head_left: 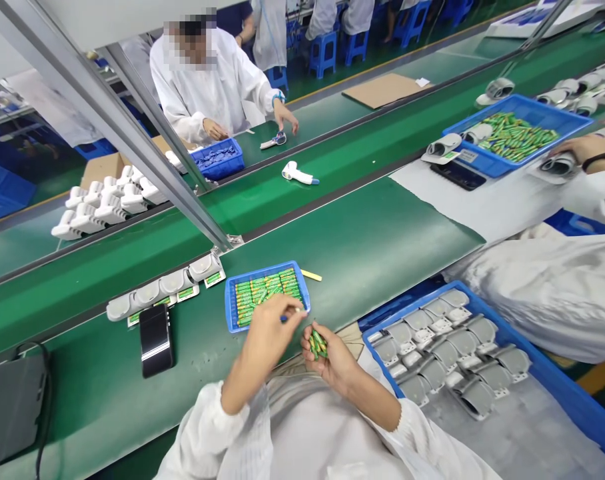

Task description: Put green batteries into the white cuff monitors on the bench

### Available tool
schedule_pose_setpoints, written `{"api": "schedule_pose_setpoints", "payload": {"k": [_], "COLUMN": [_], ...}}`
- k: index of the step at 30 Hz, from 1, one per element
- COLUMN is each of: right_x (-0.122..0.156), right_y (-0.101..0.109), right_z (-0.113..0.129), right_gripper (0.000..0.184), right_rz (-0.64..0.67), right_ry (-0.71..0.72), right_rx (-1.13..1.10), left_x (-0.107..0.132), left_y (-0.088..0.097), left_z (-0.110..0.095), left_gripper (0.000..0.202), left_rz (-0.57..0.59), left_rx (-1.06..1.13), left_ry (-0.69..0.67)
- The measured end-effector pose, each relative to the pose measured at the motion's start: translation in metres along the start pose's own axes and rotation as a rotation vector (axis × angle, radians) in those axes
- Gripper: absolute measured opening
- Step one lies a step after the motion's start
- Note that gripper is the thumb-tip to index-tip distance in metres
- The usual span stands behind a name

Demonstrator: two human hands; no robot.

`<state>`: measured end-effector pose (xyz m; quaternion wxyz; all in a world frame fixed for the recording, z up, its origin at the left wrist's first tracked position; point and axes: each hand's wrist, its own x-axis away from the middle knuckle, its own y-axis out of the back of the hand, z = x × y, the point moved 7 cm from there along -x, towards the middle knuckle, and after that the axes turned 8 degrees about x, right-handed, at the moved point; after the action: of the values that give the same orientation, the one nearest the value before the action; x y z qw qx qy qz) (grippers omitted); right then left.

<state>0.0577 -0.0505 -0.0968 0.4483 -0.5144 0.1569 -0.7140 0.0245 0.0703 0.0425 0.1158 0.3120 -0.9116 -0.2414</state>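
Several green and gold batteries (317,344) sit in my right hand (335,360), its fingers curled round them near the table's front edge. Just left of it, my left hand (274,327) reaches over the near side of a small blue tray (227,303). Its thumb and fingers are pinched together. A bit of white and dark blue shows at those fingers, too small to make out. Rows of green batteries (255,290) fill the tray, with a few lying loose on top. A yellow strip (311,275) lies by the tray's right corner.
Left of the tray are a black phone (156,340) and grey-white cuff devices (162,287). A blue crate (395,387) with more cuff devices stands at right. Beyond runs a green conveyor (342,157) carrying a white device (299,173). Co-workers sit opposite and at right.
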Motion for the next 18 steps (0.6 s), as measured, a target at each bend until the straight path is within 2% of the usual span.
{"api": "schedule_pose_setpoints", "payload": {"k": [3,7,12,18], "right_x": [0.002,0.003,0.005,0.007], "right_y": [-0.001,0.003,0.009,0.009], "right_z": [-0.003,-0.008,-0.004,-0.003], "right_gripper": [0.051,0.054,0.05,0.055], "right_rz": [0.003,0.007,0.011,-0.008], "right_ry": [-0.021,-0.025,-0.012,-0.016], "right_rx": [-0.074,-0.096,-0.111,-0.1], "left_x": [-0.033,-0.062,-0.067,-0.063], "left_y": [0.02,0.015,0.008,0.004], "left_z": [0.019,0.037,0.046,0.041], "left_gripper": [0.01,0.015,0.01,0.013], "left_rz": [-0.11,-0.067,-0.033,-0.052], "left_rx": [-0.03,-0.317,-0.443,-0.585], "left_ry": [0.018,-0.064,-0.094,-0.16]}}
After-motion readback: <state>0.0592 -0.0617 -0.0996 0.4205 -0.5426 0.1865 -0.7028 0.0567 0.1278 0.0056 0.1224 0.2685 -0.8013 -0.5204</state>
